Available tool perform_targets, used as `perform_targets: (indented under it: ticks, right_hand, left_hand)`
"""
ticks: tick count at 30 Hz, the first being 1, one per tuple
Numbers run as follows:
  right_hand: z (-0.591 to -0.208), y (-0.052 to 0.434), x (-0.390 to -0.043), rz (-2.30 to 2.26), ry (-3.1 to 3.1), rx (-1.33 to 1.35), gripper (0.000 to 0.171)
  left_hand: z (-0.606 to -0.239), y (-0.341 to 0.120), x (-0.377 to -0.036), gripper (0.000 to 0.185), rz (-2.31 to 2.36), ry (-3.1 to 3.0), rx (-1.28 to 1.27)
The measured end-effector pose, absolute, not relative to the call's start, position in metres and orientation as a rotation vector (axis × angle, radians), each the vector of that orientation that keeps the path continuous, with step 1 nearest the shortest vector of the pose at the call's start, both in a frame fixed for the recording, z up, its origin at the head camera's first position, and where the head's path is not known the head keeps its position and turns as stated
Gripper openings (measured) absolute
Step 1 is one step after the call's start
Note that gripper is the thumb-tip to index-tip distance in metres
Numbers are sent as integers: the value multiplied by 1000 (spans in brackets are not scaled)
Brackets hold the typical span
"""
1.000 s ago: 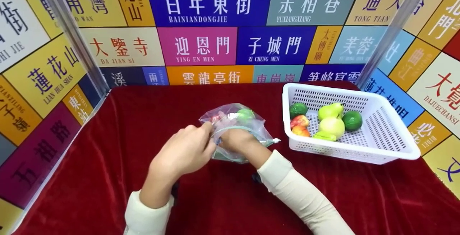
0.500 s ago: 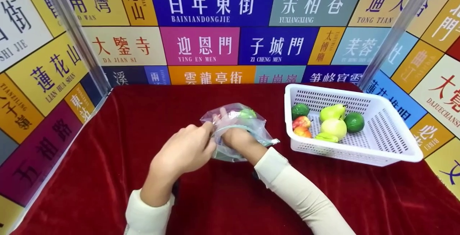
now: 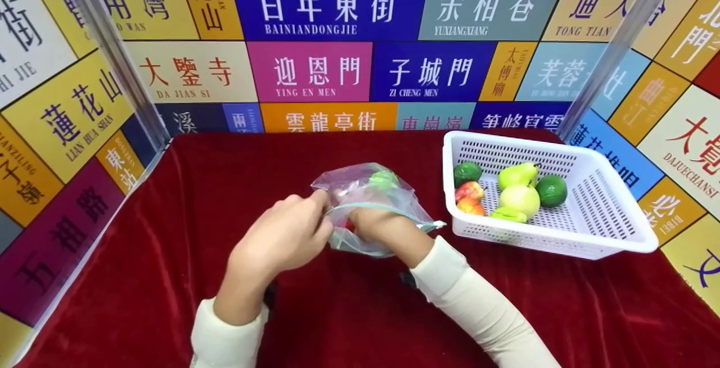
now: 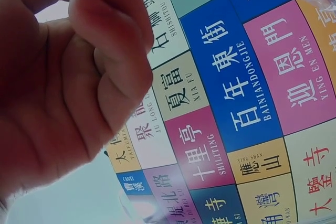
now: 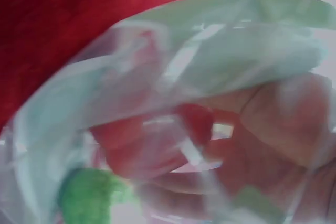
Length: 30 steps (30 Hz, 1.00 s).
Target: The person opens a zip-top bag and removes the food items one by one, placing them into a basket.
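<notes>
While the left hand (image 3: 292,233) is pinching the rim of the clear bag (image 3: 371,193) mid-tabletop (image 3: 169,255), the right hand (image 3: 382,227) is reaching inside, fingers curling round something red; the white basket (image 3: 607,227) of fruit is sitting far right.

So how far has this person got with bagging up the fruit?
Partly done. A green piece and something red already sit inside the clear bag. In hand: the left hand pinches the bag's rim while the right hand reaches into its mouth. Left: six fruits, by my count, lie in the white basket, among them a pear and a lime.
</notes>
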State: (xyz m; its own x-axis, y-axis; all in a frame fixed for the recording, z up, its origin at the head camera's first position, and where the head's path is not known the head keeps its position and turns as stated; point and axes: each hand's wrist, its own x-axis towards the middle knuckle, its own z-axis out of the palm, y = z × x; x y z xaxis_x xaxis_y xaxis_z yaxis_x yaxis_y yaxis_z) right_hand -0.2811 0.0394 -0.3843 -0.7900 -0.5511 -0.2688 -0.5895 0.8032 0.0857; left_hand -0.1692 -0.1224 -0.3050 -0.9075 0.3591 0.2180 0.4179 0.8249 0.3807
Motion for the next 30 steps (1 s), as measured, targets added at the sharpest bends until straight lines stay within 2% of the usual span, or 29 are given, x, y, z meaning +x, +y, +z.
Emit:
perform_targets:
  ticks: [2, 10, 19, 24, 30]
  right_hand:
    - [-373, 44, -270, 93, 2718, -872, 9]
    - [-351, 58, -242, 68, 2752, -1031, 12]
    - [-328, 75, -214, 5, 2835, -1099, 61]
    - [-311, 89, -205, -100, 2805, -1215, 72]
    - [-293, 101, -191, -158, 2808, -1230, 69]
  left_hand:
    - [-305, -123, -169, 9, -641, -2866, -609]
    - [-305, -127, -168, 9, -646, -2874, -598]
    - [-303, -127, -167, 9, -651, -2899, -576]
    - [-301, -126, -167, 9, -664, -2920, -553]
    - [-301, -126, -167, 9, -661, -2912, -564]
